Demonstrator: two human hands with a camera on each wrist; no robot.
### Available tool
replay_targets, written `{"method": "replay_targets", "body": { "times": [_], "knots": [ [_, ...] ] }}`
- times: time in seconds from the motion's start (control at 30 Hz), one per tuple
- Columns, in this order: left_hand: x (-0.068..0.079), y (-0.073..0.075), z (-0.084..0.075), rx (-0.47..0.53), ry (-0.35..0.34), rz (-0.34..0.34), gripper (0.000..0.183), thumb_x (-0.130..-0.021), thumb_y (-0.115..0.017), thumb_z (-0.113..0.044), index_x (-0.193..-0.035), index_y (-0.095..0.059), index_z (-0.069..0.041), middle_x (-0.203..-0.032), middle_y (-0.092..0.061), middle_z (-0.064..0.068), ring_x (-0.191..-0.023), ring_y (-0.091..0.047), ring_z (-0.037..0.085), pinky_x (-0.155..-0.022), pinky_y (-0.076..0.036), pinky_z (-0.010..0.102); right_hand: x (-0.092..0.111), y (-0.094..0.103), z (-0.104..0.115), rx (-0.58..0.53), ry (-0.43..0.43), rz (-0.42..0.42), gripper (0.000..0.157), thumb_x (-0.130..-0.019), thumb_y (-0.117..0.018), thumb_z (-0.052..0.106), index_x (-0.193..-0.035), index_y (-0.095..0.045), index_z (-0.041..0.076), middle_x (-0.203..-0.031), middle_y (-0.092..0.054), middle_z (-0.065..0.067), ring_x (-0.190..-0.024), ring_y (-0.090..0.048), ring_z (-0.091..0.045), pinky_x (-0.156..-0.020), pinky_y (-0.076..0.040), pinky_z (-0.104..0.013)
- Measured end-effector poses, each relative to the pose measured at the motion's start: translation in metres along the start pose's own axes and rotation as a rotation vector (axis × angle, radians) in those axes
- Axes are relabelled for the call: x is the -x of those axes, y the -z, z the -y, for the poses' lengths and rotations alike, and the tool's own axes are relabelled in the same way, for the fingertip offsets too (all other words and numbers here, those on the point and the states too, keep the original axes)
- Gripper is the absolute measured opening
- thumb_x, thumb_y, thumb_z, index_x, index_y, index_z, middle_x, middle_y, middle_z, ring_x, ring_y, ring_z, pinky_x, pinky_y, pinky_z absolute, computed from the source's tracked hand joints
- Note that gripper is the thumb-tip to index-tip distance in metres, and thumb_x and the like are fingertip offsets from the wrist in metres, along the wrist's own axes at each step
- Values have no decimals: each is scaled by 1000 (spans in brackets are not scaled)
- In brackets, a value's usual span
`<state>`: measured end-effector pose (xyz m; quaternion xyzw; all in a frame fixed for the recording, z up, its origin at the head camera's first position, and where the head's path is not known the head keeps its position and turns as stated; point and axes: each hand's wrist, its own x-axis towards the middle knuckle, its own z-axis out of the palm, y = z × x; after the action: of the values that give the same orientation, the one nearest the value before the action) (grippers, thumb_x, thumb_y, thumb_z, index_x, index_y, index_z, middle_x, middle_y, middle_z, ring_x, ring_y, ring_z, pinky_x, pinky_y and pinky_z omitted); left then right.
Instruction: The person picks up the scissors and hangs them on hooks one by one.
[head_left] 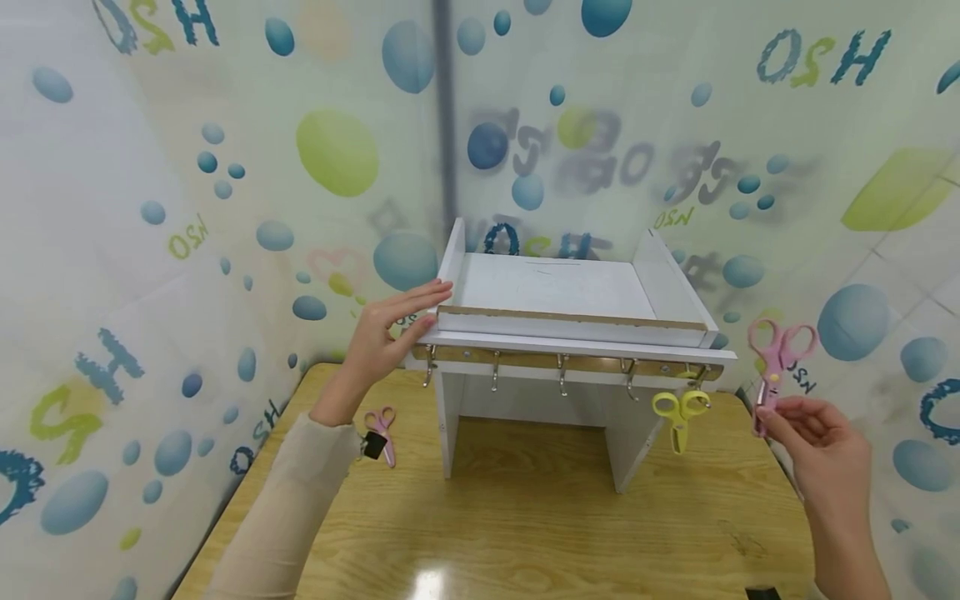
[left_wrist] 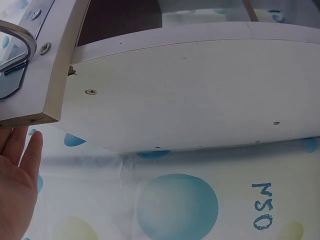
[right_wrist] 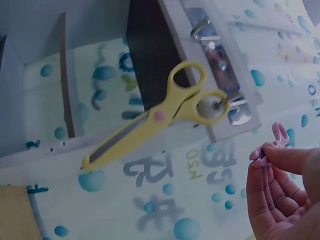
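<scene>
In the head view my right hand (head_left: 828, 446) pinches a pair of pink scissors (head_left: 776, 358) by the blade end, its handle loops pointing up. The scissors are held to the right of a white shelf (head_left: 570, 343) with a row of metal hooks (head_left: 562, 379) along its front. Yellow scissors (head_left: 679, 408) hang by one handle loop from the rightmost hook, seen close in the right wrist view. My left hand (head_left: 386, 329) rests on the shelf's left front corner with its fingers extended. In the left wrist view its fingertips are partly hidden behind the hook rail (left_wrist: 45, 65).
A second pair of pink scissors (head_left: 381, 432) lies on the wooden table (head_left: 517, 533), left of the shelf and close to my left wrist. Patterned sheeting (head_left: 337, 154) with blue and green spots stands behind and at both sides. The shelf has raised sides around its top.
</scene>
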<state>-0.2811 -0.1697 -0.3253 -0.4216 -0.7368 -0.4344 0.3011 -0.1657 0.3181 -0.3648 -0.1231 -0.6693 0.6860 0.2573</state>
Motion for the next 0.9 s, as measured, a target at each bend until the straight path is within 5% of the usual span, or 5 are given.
{"method": "replay_targets", "body": {
  "times": [0.27, 0.9],
  "knots": [
    [1, 0, 0, 1, 3, 0, 32, -96, -64, -4, -127, -68, -3, -133, -65, 17, -134, -56, 24, -114, -42, 28, 22, -12, 8, -190, 97, 184, 22, -85, -66, -18, -91, -70, 4, -79, -76, 3, -68, -71, -6, -63, -57, -15],
    [2, 0, 1, 7, 11, -5, 34, -93, -65, 1, -127, -67, -1, -133, -65, 17, -134, -57, 21, -114, -42, 27, 58, -44, 0, -157, 160, 525, 28, -88, -57, -21, -96, -65, 5, -84, -72, 4, -74, -67, -6, -68, -55, -17]
  ]
}}
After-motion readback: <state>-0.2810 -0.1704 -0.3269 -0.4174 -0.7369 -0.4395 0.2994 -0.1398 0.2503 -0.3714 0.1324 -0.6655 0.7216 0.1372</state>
